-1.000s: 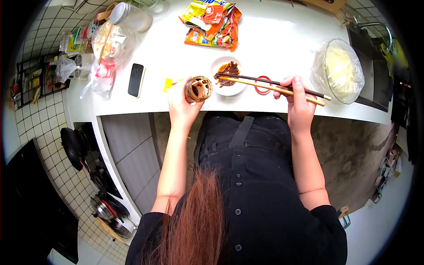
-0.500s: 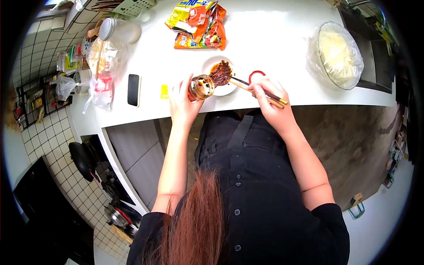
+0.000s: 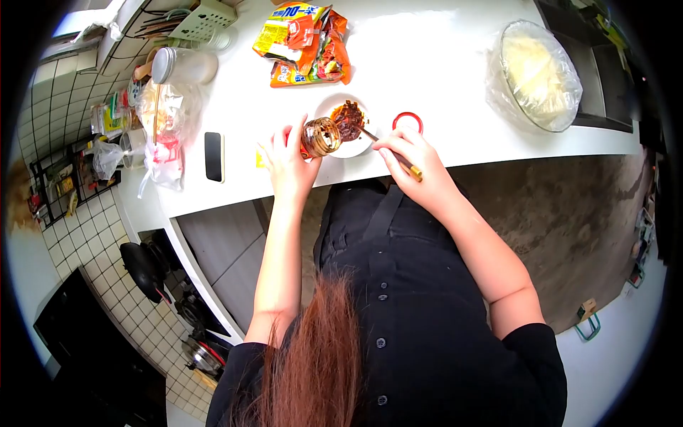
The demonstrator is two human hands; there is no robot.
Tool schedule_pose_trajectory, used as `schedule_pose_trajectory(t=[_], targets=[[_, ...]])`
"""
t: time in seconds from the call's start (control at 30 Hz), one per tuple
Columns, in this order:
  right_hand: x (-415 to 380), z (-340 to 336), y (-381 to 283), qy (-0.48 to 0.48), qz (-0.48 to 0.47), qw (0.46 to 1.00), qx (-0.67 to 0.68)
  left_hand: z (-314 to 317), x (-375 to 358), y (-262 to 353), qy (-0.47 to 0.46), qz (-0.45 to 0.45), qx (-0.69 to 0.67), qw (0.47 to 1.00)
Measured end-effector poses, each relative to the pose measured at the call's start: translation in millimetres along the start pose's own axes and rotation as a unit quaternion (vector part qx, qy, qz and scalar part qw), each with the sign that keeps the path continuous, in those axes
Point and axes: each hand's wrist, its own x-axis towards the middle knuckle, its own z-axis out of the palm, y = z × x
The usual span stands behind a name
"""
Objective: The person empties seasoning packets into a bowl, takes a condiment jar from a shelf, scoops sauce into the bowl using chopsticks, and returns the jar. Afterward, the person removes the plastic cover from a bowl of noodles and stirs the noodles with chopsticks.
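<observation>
As we look down on the white counter (image 3: 455, 85), our left hand (image 3: 290, 162) is at center frame, fingers closed around an open glass jar (image 3: 321, 137), and it's tilted, mouth toward the white dish (image 3: 354, 148) just to its right! Dark sauce smears the inside of the glass, and whether jar and dish touch, we cannot tell.

Over on the other side, our right hand (image 3: 416, 169) has its fingers pinched around the chopsticks (image 3: 407, 165), gold-coloured ends pointing down toward the counter's front edge, tips right up at the chunky dark red sauce (image 3: 348, 119) heaped in the dish. Just above that hand lies the red-rimmed lid (image 3: 408, 114), flat on the counter.

Up at top center, we've got orange-and-yellow food packets (image 3: 302, 46), overlapping. Out left sits the smartphone (image 3: 214, 156), screen dark, with a lidded glass jar (image 3: 186, 66) above it at upper left. And at upper right, we spot a glass bowl (image 3: 537, 75) wrapped in clear plastic, pale food inside!
</observation>
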Motion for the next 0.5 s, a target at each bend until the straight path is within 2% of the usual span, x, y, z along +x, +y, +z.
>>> schedule_pose_trajectory(t=[0.5], targets=[[-1.2, -0.9, -1.7, 0.007, 0.016, 0.999, 0.03, 3.1, 5.6, -1.7, -0.013, 0.013, 0.049, 0.999]])
